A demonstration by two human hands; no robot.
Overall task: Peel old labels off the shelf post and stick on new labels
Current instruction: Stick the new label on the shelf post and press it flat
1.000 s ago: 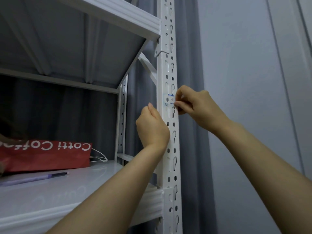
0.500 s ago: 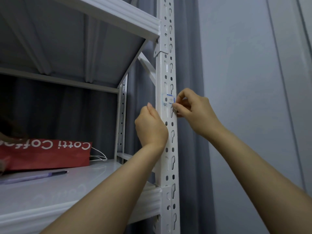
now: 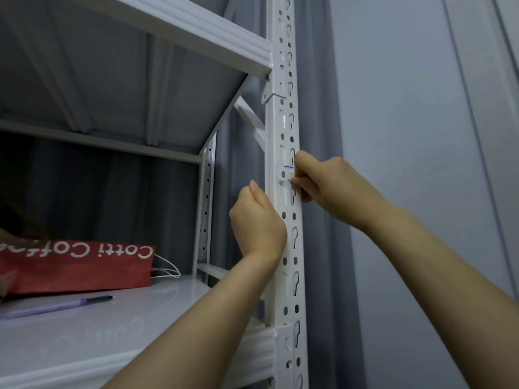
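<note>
- The label [image 3: 284, 176] is stuck to the front of the shelf post [image 3: 289, 290]. It sits just left of the right hand's fingertips and just above and to the right of the left hand.
- The right hand [image 3: 331, 186] has its thumb and forefinger curled in, pinching the label's right edge.
- The left hand [image 3: 257, 220] is curled against the post's left side with its thumb up. Its fingers are turned away, so I cannot tell whether it holds the post, holds something else, or holds nothing.
- My read is that this is the peeling step, with the label mostly flat on the post.
- Risk: the label lies over holes in the post, so a quick or sideways pull could tear it there and leave scraps behind.
- Risk: the pinch takes only a thin edge, so the fingers could slip off and the corner could press back down.
- Risk: glue left on the post would make a new label sit badly.
- Risk: the slot edges beside the right fingertips could scrape a nail or the skin.
- Well below and left of the left hand, a red bag [image 3: 75, 265] and a pen [image 3: 56, 306] lie on the shelf [image 3: 112, 341].
</note>
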